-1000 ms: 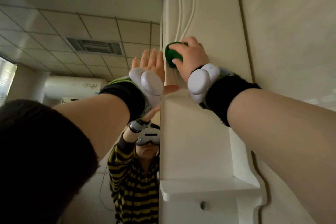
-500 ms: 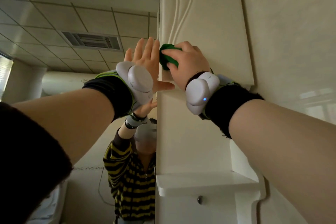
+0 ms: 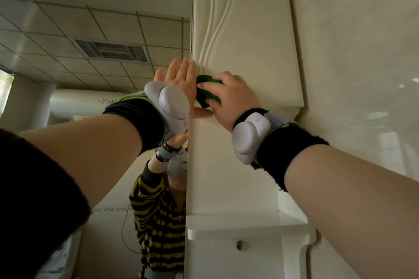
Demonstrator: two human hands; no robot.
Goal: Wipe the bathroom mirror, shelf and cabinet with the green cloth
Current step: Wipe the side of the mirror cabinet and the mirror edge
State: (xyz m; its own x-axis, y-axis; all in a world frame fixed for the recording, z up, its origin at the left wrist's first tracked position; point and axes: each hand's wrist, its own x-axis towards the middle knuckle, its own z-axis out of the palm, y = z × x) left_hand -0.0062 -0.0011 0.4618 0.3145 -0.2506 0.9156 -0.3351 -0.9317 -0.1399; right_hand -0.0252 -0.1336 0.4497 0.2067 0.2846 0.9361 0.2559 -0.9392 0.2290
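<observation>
My right hand [image 3: 231, 97] grips the bunched green cloth [image 3: 205, 92] and presses it against the cream cabinet door [image 3: 244, 36], low on the door near its left edge. My left hand [image 3: 179, 79] lies flat with fingers spread on the mirror [image 3: 95, 29], right beside the cabinet edge and touching the cloth's side. Both wrists carry white trackers on black bands. Below the door, a white shelf [image 3: 247, 224] juts out, with a small round knob [image 3: 238, 244] beneath it.
The mirror reflects the ceiling tiles, a vent [image 3: 111, 50], a white water heater [image 3: 84, 99] and a person in a yellow-and-black striped top [image 3: 158, 222]. Glossy tiled wall [image 3: 362, 52] runs along the right of the cabinet.
My right hand has slid the cloth a little down and left on the cabinet door, toward the mirror edge. My left hand stays flat on the mirror; the view has shifted slightly.
</observation>
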